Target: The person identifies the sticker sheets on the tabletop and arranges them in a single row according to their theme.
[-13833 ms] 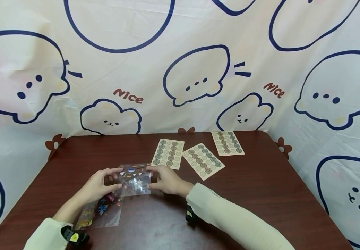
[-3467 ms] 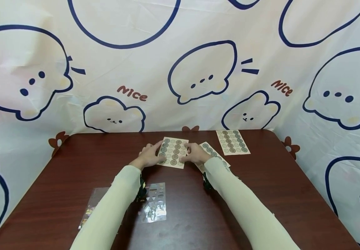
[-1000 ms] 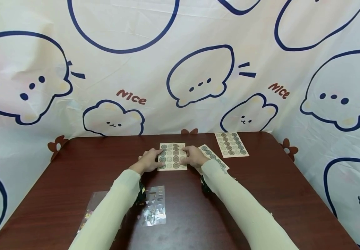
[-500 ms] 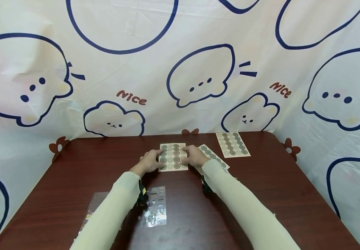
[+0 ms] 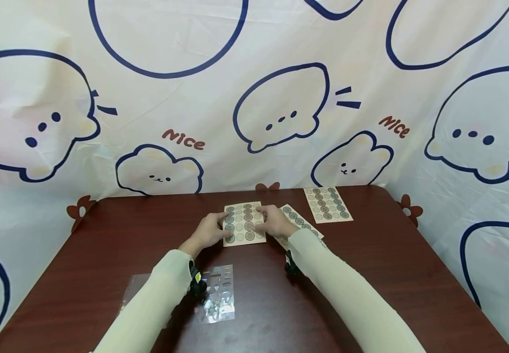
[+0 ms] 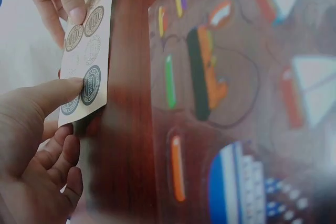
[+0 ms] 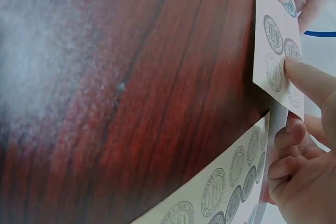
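A cream sheet of round stickers (image 5: 242, 226), printed in rows of dark, brown and pale circles, is held between both hands over the far middle of the table. My left hand (image 5: 207, 232) pinches its left edge, thumb on top and fingers beneath. The right hand (image 5: 275, 221) grips the opposite edge in the same way, its thumb (image 7: 310, 80) lying across the printed circles. In the right wrist view the sheet stands tilted, off the tabletop. A second round-sticker sheet (image 5: 298, 218) lies partly under the right hand and sleeve.
A third round-sticker sheet (image 5: 327, 204) lies at the table's back right. Nearer me, a clear sticker sheet (image 5: 220, 294) with small colourful shapes lies beside the left sleeve. Another clear sheet (image 5: 137, 285) is mostly hidden under that sleeve. Patterned cloth (image 5: 219, 108) surrounds the brown table (image 5: 325, 304).
Earlier both hands held a clear sticker sheet, now lying on the table; they have since taken the round-sticker sheet. Over the last second its near edge came slightly toward me and the left hand shifted slightly.
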`<state>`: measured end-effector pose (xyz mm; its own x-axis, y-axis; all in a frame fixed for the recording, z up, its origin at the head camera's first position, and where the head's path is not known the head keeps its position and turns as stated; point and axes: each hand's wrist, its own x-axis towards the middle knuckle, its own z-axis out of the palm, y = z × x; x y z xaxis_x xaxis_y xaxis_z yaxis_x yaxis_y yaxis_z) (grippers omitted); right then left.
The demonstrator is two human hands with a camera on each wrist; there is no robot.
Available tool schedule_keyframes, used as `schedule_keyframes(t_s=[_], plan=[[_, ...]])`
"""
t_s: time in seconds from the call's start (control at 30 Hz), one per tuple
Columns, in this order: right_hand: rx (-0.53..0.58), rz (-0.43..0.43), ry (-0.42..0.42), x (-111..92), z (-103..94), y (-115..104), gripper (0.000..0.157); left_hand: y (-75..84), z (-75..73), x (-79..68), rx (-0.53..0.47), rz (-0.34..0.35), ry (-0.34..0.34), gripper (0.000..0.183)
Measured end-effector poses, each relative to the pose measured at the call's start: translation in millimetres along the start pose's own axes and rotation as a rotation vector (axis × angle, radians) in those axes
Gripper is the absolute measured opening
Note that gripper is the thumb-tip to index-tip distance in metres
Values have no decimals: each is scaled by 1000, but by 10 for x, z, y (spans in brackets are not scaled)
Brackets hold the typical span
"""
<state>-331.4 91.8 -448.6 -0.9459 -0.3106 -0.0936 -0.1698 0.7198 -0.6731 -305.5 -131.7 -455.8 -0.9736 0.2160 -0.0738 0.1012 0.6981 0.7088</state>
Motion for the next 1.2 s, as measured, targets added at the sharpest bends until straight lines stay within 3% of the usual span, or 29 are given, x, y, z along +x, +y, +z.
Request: schedule_keyframes(t_s=[0.6,1.2], plan=[[37,-58,16,-165,-42,-29,67,-6,28,-108,-61,43,65,62],[22,-88,9,-264,-74,-51,67,58,-18,-297,-21,32,86,61]])
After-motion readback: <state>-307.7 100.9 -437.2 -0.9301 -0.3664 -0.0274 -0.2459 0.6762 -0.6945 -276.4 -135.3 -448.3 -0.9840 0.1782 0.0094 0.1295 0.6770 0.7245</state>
